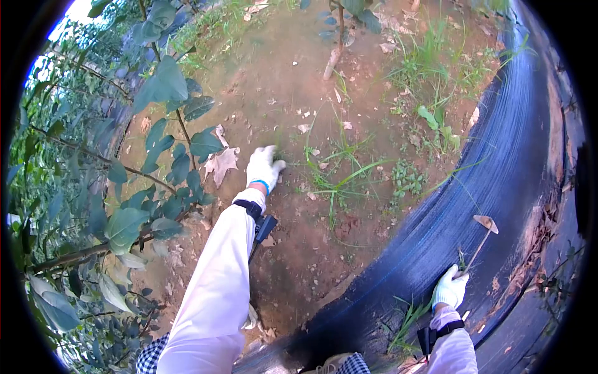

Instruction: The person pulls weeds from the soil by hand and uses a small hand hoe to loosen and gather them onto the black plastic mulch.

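Observation:
My left hand, in a white glove, reaches out low over the brown soil. Its fingers and thumb look spread apart, though slightly blurred, and a small dark green smear shows beside the fingertips. A dry, pale leaf lies just left of this hand, and a tuft of long grass grows to its right. At the lower right, my gloved right hand is closed around the thin handle of a small hand hoe, its blade pointing away from me. Some green sprigs stick up by that grip.
A black plastic ground sheet curves along the right side. Leafy branches crowd the left, and a thin trunk rises at the top. More weeds grow at the upper right. A shoe shows at the bottom.

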Available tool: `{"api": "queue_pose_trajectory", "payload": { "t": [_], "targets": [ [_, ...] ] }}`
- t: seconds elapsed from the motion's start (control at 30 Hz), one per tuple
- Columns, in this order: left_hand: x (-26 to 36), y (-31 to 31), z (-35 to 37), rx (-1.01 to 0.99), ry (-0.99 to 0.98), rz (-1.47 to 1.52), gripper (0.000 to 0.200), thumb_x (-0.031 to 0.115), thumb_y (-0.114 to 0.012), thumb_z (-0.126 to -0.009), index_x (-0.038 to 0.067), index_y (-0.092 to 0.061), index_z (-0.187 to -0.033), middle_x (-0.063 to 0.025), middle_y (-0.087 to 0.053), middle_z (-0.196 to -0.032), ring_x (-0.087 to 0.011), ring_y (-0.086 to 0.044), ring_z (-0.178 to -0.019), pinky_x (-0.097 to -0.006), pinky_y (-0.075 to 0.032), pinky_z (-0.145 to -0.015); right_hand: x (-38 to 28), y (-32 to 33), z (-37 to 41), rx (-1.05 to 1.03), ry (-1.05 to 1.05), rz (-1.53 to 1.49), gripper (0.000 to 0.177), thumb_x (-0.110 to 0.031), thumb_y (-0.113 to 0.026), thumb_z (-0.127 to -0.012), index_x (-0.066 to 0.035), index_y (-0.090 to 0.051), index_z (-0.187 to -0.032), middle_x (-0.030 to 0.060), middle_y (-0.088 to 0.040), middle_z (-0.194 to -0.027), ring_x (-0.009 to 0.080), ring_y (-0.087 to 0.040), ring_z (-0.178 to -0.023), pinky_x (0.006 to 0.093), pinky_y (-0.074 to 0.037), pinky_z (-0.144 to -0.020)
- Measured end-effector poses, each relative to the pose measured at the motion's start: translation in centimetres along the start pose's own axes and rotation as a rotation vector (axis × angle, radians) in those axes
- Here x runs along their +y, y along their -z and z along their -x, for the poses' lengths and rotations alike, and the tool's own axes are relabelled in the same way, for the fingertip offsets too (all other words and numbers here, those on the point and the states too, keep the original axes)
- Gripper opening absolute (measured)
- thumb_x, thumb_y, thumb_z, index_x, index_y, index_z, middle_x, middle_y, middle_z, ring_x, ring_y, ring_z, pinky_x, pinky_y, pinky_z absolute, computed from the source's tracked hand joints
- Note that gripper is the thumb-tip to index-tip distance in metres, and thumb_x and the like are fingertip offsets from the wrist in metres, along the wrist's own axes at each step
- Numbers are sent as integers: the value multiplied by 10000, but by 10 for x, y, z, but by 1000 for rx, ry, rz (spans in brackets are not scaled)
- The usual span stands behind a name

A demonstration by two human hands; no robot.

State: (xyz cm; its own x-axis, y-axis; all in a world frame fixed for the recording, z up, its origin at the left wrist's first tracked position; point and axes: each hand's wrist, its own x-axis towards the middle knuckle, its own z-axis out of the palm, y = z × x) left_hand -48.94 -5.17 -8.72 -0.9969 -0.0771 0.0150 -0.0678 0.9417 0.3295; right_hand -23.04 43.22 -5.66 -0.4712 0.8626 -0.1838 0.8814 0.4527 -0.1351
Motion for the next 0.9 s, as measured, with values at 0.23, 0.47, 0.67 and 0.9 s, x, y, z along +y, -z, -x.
{"api": "queue_pose_trajectory", "payload": {
  "t": [0.23, 0.47, 0.67, 0.9],
  "targets": [
    [-3, -24, -32, 142, 247, 455, 311, 198, -671, -814, 83, -634, -1101, -185, -631, -994, -362, -604, -993, -426, -475, -883, -15, 10, 5, -43, -66, 49, 407, -450, -491, -942, -48, -534, -982, 208, -679, -865, 398, -669, -810, 495, -504, -724],
    [28, -43, -69, -55, -130, 15, 317, 204, -683, -797, 87, -650, -1090, -183, -635, -1018, -386, -606, -997, -435, -484, -882, -14, 2, 3, 16, -119, 109, 386, -443, -490, -939, -67, -533, -1011, 185, -688, -884, 396, -672, -814, 487, -510, -726],
    [7, -32, -107, 284, 270, 127, 325, 218, -654, -843, 41, -632, -1114, -201, -668, -988, -392, -626, -953, -409, -490, -862, -5, -4, -2, 3, -86, 116, 352, -424, -509, -928, -72, -496, -913, 164, -655, -765, 398, -656, -742, 498, -496, -688],
    [-1, -42, -141, 136, 16, 209, 273, 168, -663, -831, 47, -645, -1074, -161, -660, -971, -349, -622, -964, -393, -476, -893, -7, -2, -3, 5, -113, 135, 352, -413, -518, -919, -62, -517, -949, 165, -662, -774, 396, -659, -748, 492, -500, -694]
  ]
}}
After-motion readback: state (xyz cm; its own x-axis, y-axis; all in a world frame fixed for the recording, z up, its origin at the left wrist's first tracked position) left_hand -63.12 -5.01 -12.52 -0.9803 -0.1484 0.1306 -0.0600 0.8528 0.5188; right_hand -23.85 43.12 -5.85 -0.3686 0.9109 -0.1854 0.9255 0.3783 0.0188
